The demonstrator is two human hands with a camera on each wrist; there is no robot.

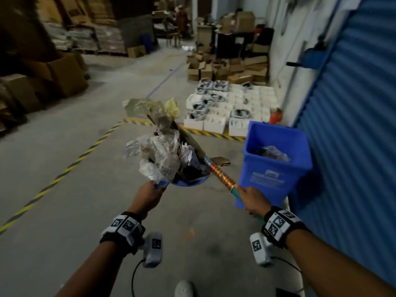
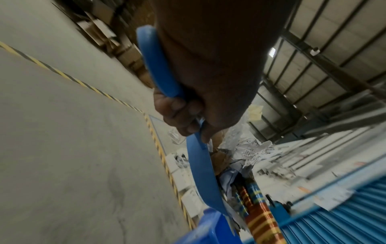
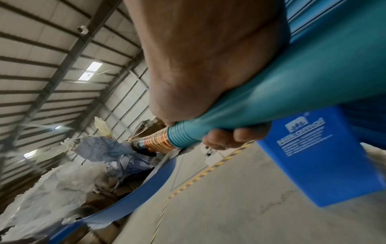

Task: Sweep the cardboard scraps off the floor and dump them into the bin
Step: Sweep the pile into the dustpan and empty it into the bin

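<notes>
Both forearms, each carrying a marker-tagged wrist band, reach forward over the concrete floor. Left hand is clenched round the blue handle of the dustpan, held aloft and level; the left wrist view confirms fingers wrapped about that handle. Right hand is clenched round the teal grip sleeve of the broom, whose striped shaft runs up and to the left, its head pressed against the load. Cardboard scraps, mixed with crumpled plastic film and paper, are heaped high in the pan, well above its rim. Blue bin stands on the floor to the right of the pan, beside the blue shutter, already partly filled. Key relation: the bin's mouth lies rightward of and below the pan, nearer the right hand than the left. Judged from this, the dump requires carrying the pan right, over the opening, then tipping it, with the broom restraining the loose, top-heavy pile. White boxes lie beyond the hazard tape.
</notes>
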